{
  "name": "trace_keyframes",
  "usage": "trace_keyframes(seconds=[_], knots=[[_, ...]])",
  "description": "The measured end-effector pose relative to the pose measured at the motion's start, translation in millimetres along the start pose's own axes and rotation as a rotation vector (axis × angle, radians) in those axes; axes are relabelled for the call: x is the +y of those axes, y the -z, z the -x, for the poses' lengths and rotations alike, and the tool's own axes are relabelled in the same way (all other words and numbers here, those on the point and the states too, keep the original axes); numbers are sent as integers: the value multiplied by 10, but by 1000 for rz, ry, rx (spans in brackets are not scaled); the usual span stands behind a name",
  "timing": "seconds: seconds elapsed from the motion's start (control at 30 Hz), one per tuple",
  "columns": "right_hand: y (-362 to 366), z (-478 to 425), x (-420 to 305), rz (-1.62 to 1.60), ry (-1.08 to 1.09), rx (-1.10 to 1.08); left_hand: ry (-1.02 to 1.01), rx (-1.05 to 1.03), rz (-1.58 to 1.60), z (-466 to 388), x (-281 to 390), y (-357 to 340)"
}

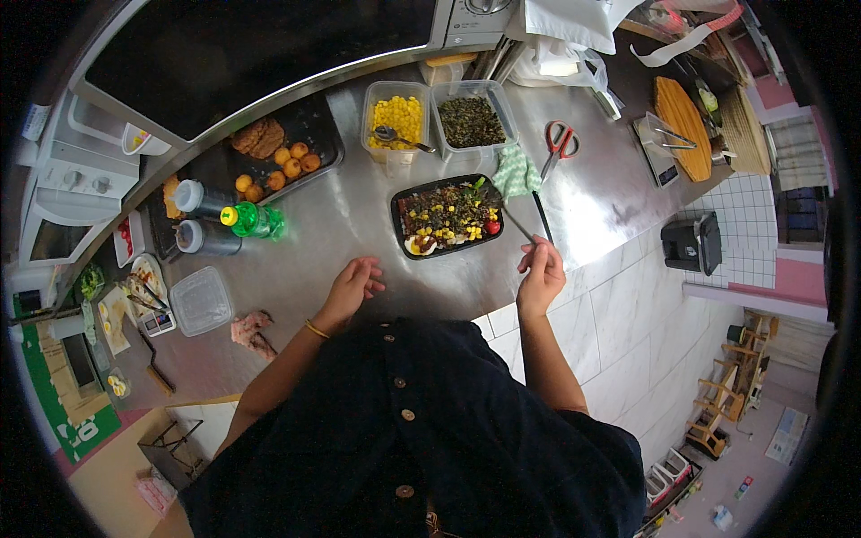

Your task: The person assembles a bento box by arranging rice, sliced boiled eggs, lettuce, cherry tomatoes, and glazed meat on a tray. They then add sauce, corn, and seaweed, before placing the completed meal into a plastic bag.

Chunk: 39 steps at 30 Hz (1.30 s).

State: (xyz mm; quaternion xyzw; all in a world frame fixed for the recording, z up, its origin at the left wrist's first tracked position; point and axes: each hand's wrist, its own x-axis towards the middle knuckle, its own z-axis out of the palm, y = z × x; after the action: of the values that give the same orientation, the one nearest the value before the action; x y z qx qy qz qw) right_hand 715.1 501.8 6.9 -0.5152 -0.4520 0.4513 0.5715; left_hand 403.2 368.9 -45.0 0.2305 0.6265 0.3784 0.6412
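Observation:
A black rectangular food tray (pixel 437 255) sits on the steel counter before me. It holds chopped dark seaweed, corn kernels, a halved egg, a cherry tomato and some greens. My right hand (pixel 542 272) pinches the handle of a thin metal utensil (pixel 519 224), whose far end reaches the tray's right side; its tip is hard to make out. A thin black strip (pixel 542 216) lies close by, partly behind my fingers. My left hand (pixel 353 286) is empty, fingers loosely bent, over the counter left of the tray.
Behind the tray stand clear tubs of corn (pixel 397 114), with a spoon inside, and dark seaweed (pixel 471 121). A green checked cloth (pixel 516 171) and red-handled scissors (pixel 559 144) lie right. Leftward are a green bottle (pixel 259 222), a black baking tray (pixel 326 128) and a plastic lid (pixel 200 300).

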Motion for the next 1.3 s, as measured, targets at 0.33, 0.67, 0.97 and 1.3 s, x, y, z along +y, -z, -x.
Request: trace_keyframes(seconds=[0.33,0.67,0.97,1.3], knots=[[-158,232,-93,-107,-101,-86,-1,3,16,-14,-3,-35],[-164,484,-50,464,442,-427,-7,8,26,0,-11,19],[-453,-416,-168,-6,46,-22,-58,8,44,52,-102,119],[-1056,-1794,-36,595,513,158,-239,84,188,426,-379,632]])
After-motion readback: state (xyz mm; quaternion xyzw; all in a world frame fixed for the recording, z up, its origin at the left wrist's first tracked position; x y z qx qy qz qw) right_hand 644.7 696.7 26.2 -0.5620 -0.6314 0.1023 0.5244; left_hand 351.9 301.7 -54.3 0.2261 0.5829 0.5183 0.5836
